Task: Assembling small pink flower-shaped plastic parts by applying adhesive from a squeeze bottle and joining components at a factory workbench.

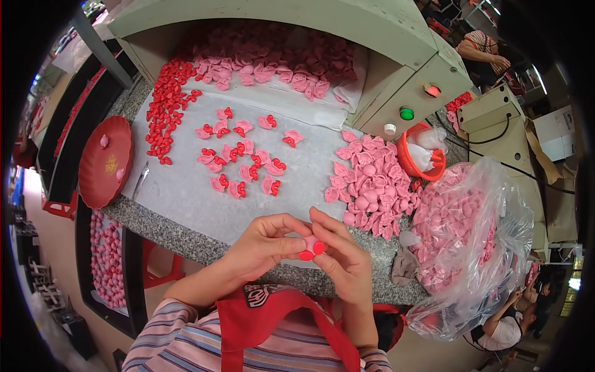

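Note:
My left hand (268, 247) and my right hand (346, 257) meet over the near edge of the worktop. Between their fingertips they pinch a small pink piece with red rounded parts (311, 247); the fingers partly hide it. Beyond them, on white paper (192, 204), lie several pink pieces with red bow-like parts (240, 152), set out loosely. A heap of plain pink pieces (370, 186) is to the right of the paper's middle. Small red parts (162, 118) are piled along the left side.
A green-grey metal housing (297, 18) stands at the back, with more pink pieces under it. At left are a red scalloped dish (93, 180) and a slim metal tool (141, 180). An orange-red basket (406, 155) and a clear plastic bag (505, 217) of pink pieces stand right.

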A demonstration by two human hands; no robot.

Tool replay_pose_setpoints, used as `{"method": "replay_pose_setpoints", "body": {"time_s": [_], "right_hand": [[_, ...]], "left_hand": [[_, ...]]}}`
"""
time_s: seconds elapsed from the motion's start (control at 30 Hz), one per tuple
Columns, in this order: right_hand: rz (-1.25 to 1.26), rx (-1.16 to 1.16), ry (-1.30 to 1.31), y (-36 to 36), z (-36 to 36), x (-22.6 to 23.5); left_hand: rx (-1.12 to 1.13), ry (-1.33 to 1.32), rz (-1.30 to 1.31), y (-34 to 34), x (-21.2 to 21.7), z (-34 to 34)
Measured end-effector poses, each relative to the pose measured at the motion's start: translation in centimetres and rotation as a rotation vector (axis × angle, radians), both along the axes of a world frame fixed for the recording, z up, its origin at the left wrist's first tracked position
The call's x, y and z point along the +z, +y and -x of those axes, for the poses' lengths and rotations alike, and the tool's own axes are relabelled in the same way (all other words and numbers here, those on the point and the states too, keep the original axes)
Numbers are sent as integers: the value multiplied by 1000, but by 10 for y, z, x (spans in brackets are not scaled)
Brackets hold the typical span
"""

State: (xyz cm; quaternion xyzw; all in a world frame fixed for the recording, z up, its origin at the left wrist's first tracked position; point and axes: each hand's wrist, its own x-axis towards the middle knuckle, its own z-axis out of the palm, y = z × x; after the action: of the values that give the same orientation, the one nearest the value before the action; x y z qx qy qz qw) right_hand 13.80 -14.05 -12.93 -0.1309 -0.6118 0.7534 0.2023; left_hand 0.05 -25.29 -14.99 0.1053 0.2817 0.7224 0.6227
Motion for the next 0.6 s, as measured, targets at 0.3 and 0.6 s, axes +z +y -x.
{"method": "replay_pose_setpoints", "body": {"time_s": [0.3, 0.6], "right_hand": [[151, -9, -32, -2, 3, -4], [250, -7, -128, 2, 7, -9]], "left_hand": [[19, 78, 109, 0, 14, -5], [63, -15, 147, 5, 8, -6]]}}
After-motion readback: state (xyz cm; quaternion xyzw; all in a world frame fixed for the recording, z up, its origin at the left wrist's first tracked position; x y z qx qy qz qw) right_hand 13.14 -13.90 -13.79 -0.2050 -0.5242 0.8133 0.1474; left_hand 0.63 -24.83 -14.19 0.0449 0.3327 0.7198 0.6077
